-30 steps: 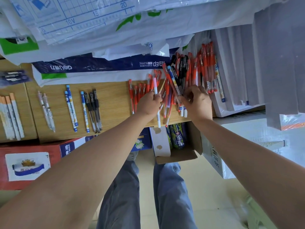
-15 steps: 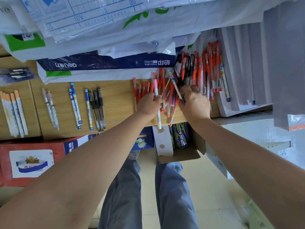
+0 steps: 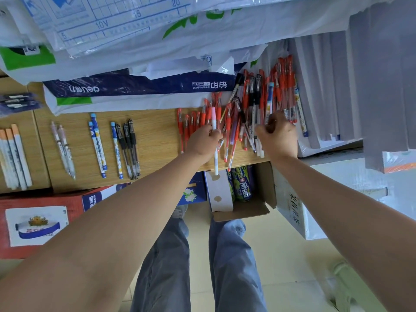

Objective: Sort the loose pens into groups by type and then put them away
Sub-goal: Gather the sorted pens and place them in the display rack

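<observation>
1. Head view, where stuff sits: the left hand (image 3: 203, 143) is curled round a white plastic pen with a pink cap (image 3: 216, 159). It's holding the pen over the near edge of the light wooden bench (image 3: 153, 136), between the neat row of red gel pens (image 3: 189, 126) and the tangled heap of red and black pens (image 3: 249, 104).
2. The right hand (image 3: 280, 138) is dug into that heap with its fingers curled. The fingertips are buried, so I can't tell if it's actually pinching a pen.
3. My read is that the step is fishing odd ones out of the heap. I'd lift each pen straight up along its length, because dragging sideways will probably scatter the red row next door. This white one looks like it needs its own spot, since I don't see a pink-capped match laid out.
4. Direction: the pen's long axis runs near-to-far across the bench. The pink cap points away at the paper packs and the plain end points back at the person, poking past the bench edge. That roughly matches the three black gel pens (image 3: 128, 149) and the blue-and-white patterned pens (image 3: 98, 143), so it can go down without turning.
</observation>
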A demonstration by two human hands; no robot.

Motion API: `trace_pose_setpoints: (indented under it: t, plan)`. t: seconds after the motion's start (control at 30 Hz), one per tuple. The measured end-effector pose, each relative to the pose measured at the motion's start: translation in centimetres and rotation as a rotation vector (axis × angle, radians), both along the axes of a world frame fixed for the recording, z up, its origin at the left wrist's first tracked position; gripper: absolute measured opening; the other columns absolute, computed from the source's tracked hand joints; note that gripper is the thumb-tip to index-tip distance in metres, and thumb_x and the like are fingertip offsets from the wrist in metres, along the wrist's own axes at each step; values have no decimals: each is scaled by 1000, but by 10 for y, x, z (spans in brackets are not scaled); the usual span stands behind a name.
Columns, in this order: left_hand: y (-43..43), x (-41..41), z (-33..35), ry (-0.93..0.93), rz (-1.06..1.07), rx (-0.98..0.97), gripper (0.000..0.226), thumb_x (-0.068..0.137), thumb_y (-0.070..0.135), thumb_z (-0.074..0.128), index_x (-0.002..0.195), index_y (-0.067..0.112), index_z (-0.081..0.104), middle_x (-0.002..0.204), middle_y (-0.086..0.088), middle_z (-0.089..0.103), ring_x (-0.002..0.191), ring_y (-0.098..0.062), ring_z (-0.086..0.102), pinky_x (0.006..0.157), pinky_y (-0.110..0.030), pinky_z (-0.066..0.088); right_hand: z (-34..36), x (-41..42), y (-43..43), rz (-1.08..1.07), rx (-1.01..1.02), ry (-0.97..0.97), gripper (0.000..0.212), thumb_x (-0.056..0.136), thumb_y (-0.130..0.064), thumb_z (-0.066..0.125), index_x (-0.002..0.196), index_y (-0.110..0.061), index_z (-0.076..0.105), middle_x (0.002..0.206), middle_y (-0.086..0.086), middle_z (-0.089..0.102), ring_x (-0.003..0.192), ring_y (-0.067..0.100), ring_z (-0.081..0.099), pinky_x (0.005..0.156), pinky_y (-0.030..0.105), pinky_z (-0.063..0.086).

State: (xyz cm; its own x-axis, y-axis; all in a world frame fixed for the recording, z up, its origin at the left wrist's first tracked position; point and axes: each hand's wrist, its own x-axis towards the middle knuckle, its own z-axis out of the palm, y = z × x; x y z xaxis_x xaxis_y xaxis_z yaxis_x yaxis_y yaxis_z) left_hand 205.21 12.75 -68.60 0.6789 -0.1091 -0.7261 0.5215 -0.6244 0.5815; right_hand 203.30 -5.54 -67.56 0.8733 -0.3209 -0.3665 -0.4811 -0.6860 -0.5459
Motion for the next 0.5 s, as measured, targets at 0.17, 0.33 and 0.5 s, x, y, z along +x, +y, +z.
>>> trace_pose_setpoints:
  t: [0.17, 0.33, 0.5]
  plan:
    - [-12, 1, 3, -82, -60, -31, 31, 101, 32, 41, 110, 10, 61, 90, -8, 64, 83, -25, 60, 77, -35, 47, -6, -6, -10, 60, -26, 82, 40, 85, -12, 55, 124, -8, 47, 65, 0, 55, 52, 11, 49, 47, 18, 32]
    - [-9, 1, 1, -81, -69, -31, 36, 98, 36, 41, 115, 11, 61, 100, -9, 67, 87, -23, 60, 79, -35, 47, -11, -2, -1, 38, -40, 127, 30, 86, -20, 59, 112, -9, 52, 77, 7, 64, 66, 25, 60, 58, 28, 46]
    - [-6, 3, -1, -62, -35, -61, 37, 97, 41, 41, 109, 11, 61, 90, -7, 66, 89, -28, 63, 85, -47, 51, -12, -4, -11, -7, -155, 72, 18, 88, -22, 59, 99, -7, 58, 74, 4, 62, 65, 23, 58, 60, 31, 50]
